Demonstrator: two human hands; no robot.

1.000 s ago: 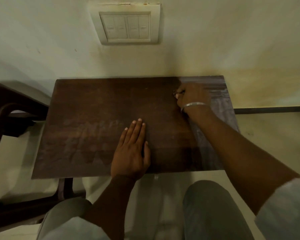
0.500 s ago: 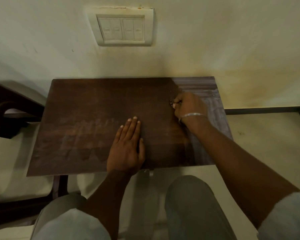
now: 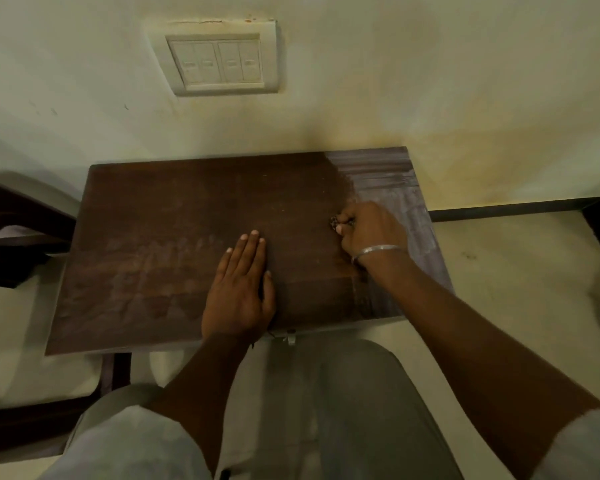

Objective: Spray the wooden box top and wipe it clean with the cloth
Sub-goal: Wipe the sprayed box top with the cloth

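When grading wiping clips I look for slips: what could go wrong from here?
The cloth is bunched tight in the right hand, so narrow strokes may miss the pale haze at the right of the wooden box top and the smears at left.
The left hand lies flat on the top, likely leaving prints and an unwiped patch.

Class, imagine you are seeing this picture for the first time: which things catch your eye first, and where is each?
The dark wooden box top fills the middle, with a pale streaked patch along its right side. A left hand lies flat near its front edge, while the right hand, bangle on wrist, grips a cloth farther right. Above, a white switch plate sits on the wall.
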